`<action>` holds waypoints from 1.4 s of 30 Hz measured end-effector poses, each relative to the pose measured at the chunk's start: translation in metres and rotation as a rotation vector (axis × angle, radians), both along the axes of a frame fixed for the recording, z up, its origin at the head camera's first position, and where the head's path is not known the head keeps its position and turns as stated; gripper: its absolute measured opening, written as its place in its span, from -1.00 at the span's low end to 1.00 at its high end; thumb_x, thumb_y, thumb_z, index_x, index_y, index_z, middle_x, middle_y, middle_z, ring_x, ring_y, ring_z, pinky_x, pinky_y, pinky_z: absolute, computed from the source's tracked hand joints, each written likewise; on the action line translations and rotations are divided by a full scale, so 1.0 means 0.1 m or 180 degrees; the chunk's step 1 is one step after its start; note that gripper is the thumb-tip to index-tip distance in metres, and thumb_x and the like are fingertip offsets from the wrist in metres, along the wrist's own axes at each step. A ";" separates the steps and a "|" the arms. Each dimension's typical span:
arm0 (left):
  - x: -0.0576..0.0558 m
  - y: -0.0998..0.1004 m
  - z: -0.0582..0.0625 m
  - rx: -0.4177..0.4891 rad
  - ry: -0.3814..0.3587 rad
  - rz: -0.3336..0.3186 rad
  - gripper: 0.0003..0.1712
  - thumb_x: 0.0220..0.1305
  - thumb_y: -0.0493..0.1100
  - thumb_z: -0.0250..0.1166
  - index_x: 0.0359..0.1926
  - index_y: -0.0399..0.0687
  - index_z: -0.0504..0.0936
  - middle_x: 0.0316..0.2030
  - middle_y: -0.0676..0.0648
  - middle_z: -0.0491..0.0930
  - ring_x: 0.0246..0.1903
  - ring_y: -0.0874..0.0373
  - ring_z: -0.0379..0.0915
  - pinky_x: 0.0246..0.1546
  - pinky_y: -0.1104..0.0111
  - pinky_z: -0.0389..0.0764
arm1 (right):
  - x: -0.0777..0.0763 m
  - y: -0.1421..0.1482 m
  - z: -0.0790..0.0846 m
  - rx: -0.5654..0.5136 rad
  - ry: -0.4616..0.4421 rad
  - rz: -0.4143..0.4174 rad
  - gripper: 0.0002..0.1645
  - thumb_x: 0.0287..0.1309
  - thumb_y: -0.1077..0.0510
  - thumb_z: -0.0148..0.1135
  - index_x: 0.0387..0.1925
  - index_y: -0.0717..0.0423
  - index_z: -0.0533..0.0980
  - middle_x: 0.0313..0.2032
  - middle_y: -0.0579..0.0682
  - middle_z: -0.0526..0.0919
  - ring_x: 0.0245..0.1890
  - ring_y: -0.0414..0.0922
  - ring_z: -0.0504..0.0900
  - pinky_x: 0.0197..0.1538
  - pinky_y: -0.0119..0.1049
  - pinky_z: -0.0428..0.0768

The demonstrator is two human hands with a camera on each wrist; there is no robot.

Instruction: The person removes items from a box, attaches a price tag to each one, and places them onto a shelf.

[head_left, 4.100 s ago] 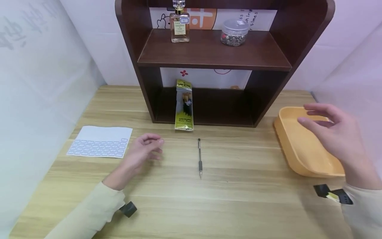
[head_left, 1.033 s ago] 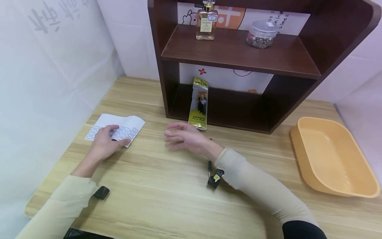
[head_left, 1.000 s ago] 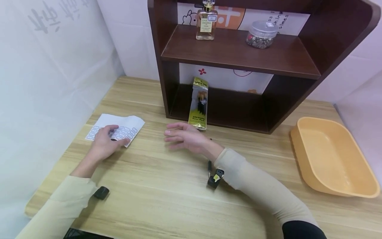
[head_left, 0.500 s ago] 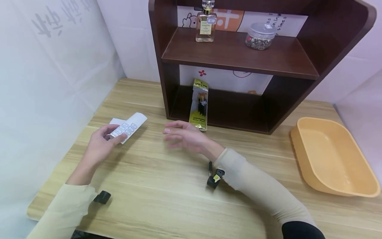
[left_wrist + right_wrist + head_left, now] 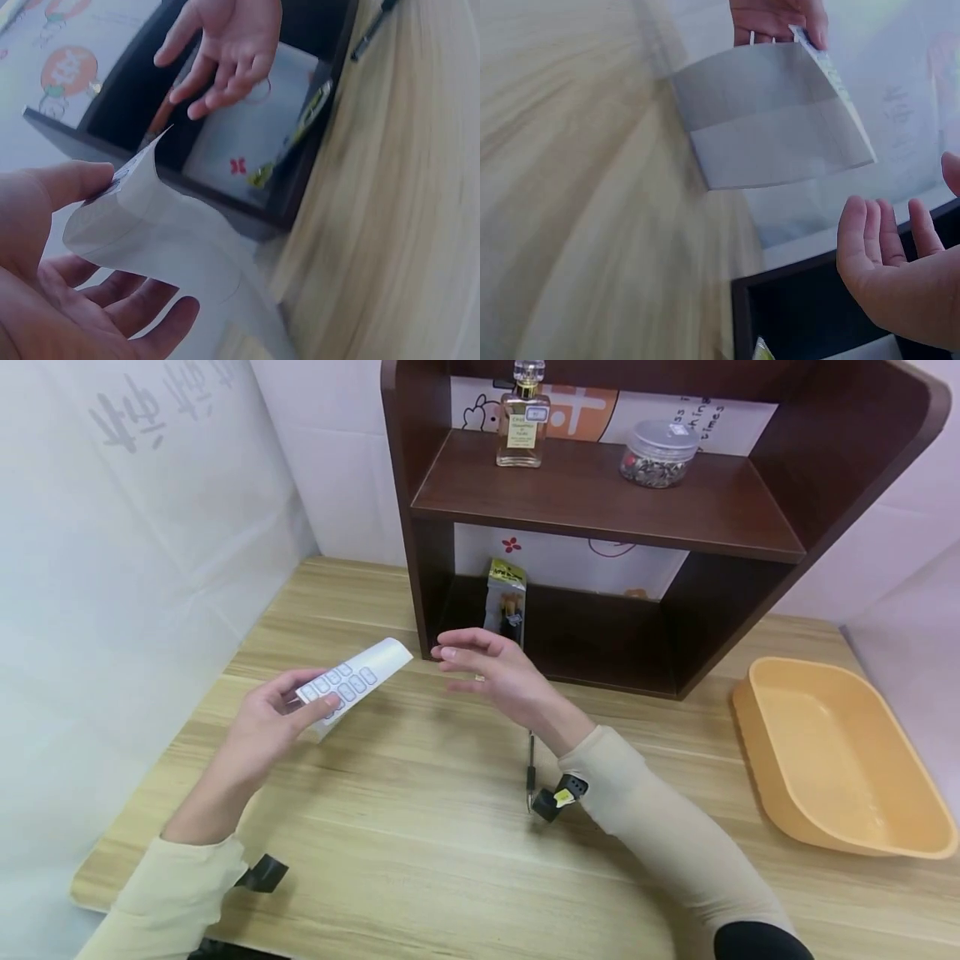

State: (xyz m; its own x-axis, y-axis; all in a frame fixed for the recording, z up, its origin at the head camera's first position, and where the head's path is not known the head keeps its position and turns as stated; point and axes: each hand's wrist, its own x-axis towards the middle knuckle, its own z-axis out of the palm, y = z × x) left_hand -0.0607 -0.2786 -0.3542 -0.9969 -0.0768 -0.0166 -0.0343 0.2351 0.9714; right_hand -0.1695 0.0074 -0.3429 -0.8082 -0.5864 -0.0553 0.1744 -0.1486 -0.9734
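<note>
My left hand (image 5: pixel 273 718) pinches a sheet of blue-bordered label stickers (image 5: pixel 358 681) between thumb and fingers, held up over the left part of the table. The sheet bends, and its plain back (image 5: pixel 772 124) faces the right wrist view. My right hand (image 5: pixel 498 672) hovers in front of the shelf, fingers loosely extended and holding nothing, a short gap from the sheet's right end. Behind it, a yellow-and-clear pack of artist brushes (image 5: pixel 504 597) leans in the lower shelf, its bottom hidden by that hand. A gel pen (image 5: pixel 531 768) lies on the table, partly covered by the right wrist.
A dark brown shelf unit (image 5: pixel 607 522) stands at the back. On its upper level are a perfume bottle (image 5: pixel 523 427) and a clear lidded jar (image 5: pixel 658 456) of small metal pieces. An orange-yellow tray (image 5: pixel 840 760) sits at the right. White sheeting (image 5: pixel 172 552) encloses the sides.
My left hand has taken the label sheet off the table and carried it up and rightward. My right hand came over from the tray side, then shifted slightly up and right.
</note>
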 end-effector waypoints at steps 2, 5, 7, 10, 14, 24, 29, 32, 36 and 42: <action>0.00 0.07 0.04 0.0062 0.0004 -0.0086 -0.44 0.33 -0.13 0.39 0.27 -0.25 0.50 -0.01 -0.02 0.56 -0.08 0.23 0.57 -0.13 0.48 0.62 | -0.01 0.05 0.03 0.0025 0.0118 -0.0074 -0.56 0.38 0.23 0.23 0.22 0.30 0.45 0.24 0.26 0.50 0.18 0.11 0.53 0.27 0.14 0.46; -0.01 0.17 0.09 0.0116 0.0017 -0.0200 -0.46 0.34 -0.16 0.38 0.26 -0.28 0.50 -0.05 -0.01 0.57 -0.11 0.21 0.57 -0.13 0.46 0.61 | -0.01 0.11 0.07 0.0103 0.0347 -0.0144 -0.59 0.35 0.23 0.27 0.19 0.24 0.50 0.23 0.25 0.51 0.15 0.06 0.57 0.24 0.10 0.51; -0.02 0.24 0.12 0.0148 0.0028 -0.0274 -0.48 0.33 -0.18 0.38 0.24 -0.29 0.51 -0.09 0.01 0.60 -0.13 0.20 0.57 -0.13 0.45 0.61 | 0.00 0.15 0.11 0.0231 0.0567 -0.0155 -0.59 0.32 0.22 0.30 0.17 0.17 0.53 0.22 0.22 0.53 0.13 0.05 0.58 0.20 0.02 0.55; -0.04 0.33 0.15 0.0166 0.0035 -0.0389 -0.51 0.33 -0.20 0.37 0.22 -0.30 0.53 -0.14 0.03 0.63 -0.16 0.18 0.57 -0.14 0.44 0.61 | 0.03 0.22 0.19 0.0539 0.0980 -0.0135 -0.58 0.30 0.16 0.35 0.17 0.09 0.56 0.17 0.08 0.59 0.11 0.02 0.58 0.12 -0.12 0.59; -0.09 0.45 0.19 0.0153 0.0018 -0.0567 -0.51 0.34 -0.22 0.35 0.23 -0.34 0.52 -0.13 0.00 0.63 -0.15 0.15 0.56 -0.13 0.43 0.60 | 0.08 0.30 0.31 0.0867 0.1423 -0.0007 -0.53 0.26 0.11 0.39 0.20 0.00 0.57 0.16 -0.09 0.59 0.06 -0.01 0.59 0.09 -0.13 0.60; -0.22 0.68 0.20 0.0142 -0.0060 -0.1069 -0.59 0.39 -0.20 0.30 0.18 -0.29 0.58 -0.06 -0.13 0.65 -0.09 0.03 0.55 -0.05 0.34 0.57 | 0.14 0.44 0.42 0.1327 0.2090 0.0358 -0.60 0.15 0.15 0.49 0.06 -0.03 0.66 -0.03 -0.15 0.68 -0.11 -0.06 0.56 -0.15 -0.14 0.57; -0.24 0.73 0.19 0.0236 -0.0180 -0.1213 -0.61 0.43 -0.20 0.26 0.18 -0.33 0.58 -0.05 -0.11 0.64 -0.04 -0.01 0.51 0.03 0.27 0.53 | 0.16 0.51 0.39 0.1431 0.2162 0.0350 -0.68 0.13 0.14 0.50 -0.04 -0.02 0.70 -0.15 -0.15 0.72 -0.26 -0.07 0.56 -0.28 -0.19 0.49; -0.25 0.75 0.18 0.0192 -0.0192 -0.1251 -0.60 0.43 -0.16 0.25 0.17 -0.33 0.58 -0.06 -0.12 0.65 -0.04 -0.01 0.50 0.07 0.22 0.50 | 0.16 0.54 0.37 0.1438 0.2198 0.0270 -0.71 0.15 0.14 0.49 -0.07 -0.02 0.71 -0.18 -0.15 0.73 -0.32 -0.07 0.55 -0.35 -0.24 0.45; -0.27 0.79 0.17 0.0049 -0.0065 -0.1226 -0.59 0.41 -0.13 0.30 0.19 -0.22 0.60 -0.02 -0.13 0.63 -0.04 -0.01 0.53 0.08 0.14 0.52 | 0.16 0.56 0.35 0.1435 0.2166 0.0156 -0.76 0.17 0.13 0.48 -0.10 -0.02 0.73 -0.23 -0.13 0.73 -0.37 -0.05 0.52 -0.37 -0.25 0.44; -0.27 0.86 0.15 -0.0192 0.0458 -0.1103 -0.53 0.26 -0.14 0.45 0.18 -0.05 0.60 0.03 -0.06 0.62 -0.09 -0.02 0.58 -0.13 0.22 0.67 | 0.15 0.59 0.29 0.1431 0.2022 0.0057 -0.81 0.19 0.13 0.45 -0.14 0.00 0.73 -0.26 -0.11 0.73 -0.35 -0.02 0.51 -0.33 -0.20 0.45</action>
State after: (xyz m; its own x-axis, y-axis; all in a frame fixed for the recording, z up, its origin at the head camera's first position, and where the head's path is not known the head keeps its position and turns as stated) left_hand -0.0881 -0.1924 -0.3387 -0.9558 0.2686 0.1197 0.1929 0.2656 0.9446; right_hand -0.1549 0.0659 -0.3136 -0.7551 -0.6305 0.1797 -0.4383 0.2816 -0.8536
